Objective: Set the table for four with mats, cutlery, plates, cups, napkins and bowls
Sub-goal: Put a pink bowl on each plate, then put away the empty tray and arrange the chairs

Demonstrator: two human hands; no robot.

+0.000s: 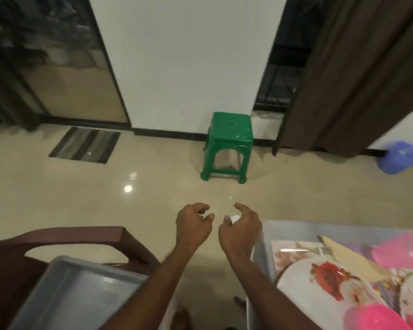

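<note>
A green stool (228,145) is standing at 12 o'clock on the shiny floor (57,198). Both hands, left hand (193,225) and right hand (242,228), are hanging loosely curled, holding nothing. The table (296,228) is sitting at 4 o'clock.

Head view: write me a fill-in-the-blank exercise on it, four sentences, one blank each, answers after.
1. The plastic stool against the wall is ____ in colour.
2. The plate on the table bears a red ____ pattern.
3. The grey tray rests on a brown ____.
4. The striped floor mat lies to the ____ of the stool.

Missing words: green; flower; chair; left
</note>
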